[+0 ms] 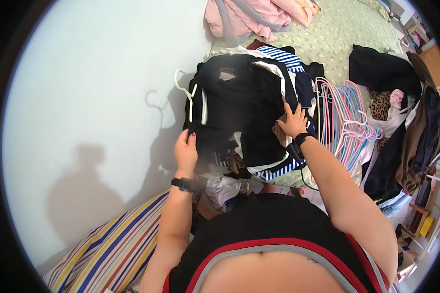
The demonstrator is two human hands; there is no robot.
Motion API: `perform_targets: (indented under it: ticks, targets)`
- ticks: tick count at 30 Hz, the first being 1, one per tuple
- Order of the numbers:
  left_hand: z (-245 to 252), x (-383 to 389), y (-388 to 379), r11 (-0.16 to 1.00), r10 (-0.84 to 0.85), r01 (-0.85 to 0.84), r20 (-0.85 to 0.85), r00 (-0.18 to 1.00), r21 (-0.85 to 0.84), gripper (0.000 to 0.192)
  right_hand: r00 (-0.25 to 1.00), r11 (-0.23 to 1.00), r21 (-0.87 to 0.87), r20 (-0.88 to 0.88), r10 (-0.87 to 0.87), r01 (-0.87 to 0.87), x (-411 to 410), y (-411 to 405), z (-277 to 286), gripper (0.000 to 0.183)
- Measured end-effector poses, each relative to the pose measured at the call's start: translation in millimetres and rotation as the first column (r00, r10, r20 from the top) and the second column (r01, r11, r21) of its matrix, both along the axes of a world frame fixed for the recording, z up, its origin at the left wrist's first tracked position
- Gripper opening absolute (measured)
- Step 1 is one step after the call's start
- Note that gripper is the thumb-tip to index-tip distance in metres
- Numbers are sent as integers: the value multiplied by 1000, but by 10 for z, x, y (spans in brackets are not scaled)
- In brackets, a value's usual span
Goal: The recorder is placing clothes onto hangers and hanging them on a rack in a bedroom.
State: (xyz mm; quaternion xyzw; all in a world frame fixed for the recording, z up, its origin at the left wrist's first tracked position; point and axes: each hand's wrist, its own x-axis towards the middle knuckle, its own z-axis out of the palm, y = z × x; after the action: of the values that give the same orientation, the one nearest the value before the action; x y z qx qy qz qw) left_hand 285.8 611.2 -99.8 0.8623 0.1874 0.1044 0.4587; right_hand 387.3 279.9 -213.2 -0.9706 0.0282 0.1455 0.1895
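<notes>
A black garment lies spread over a pile of clothes on the bed. A white plastic hanger lies at its left side, hook pointing out toward the wall. My left hand pinches the black fabric at the near left edge, just below the hanger. My right hand rests with fingers spread on the right side of the pile, touching brown and white cloth. Blue-and-white striped cloth shows under the black garment. By my right wrist is a black object with a cord, partly hidden.
Several pink, blue and white hangers lie right of the pile. Beyond them is a heap of dark clothes. Pink bedding sits farther up the patterned bedsheet. A pale wall borders the left, above striped fabric.
</notes>
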Motion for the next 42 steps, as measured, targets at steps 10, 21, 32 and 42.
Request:
perform_targets:
  ticks: [10, 21, 32, 42]
  targets:
    - [-491, -14, -68, 871, 87, -56, 42, 995, -489, 22, 987, 968, 192, -36, -156, 160, 275, -452, -175, 38]
    - [-1749, -87, 635, 998, -34, 24, -180, 983, -59, 35, 886, 992, 117, 454, -96, 48, -611, -982, -71, 49]
    - [-891, 180, -802, 854, -344, 332, -44, 938, 402, 40, 902, 947, 80, 338, 269, -312, -988, -877, 256, 7]
    - [-274, 223, -2571, 773, -538, 158, -504, 676, -614, 28, 899, 830, 462, 426, 99, -311, -1175, -907, 822, 8]
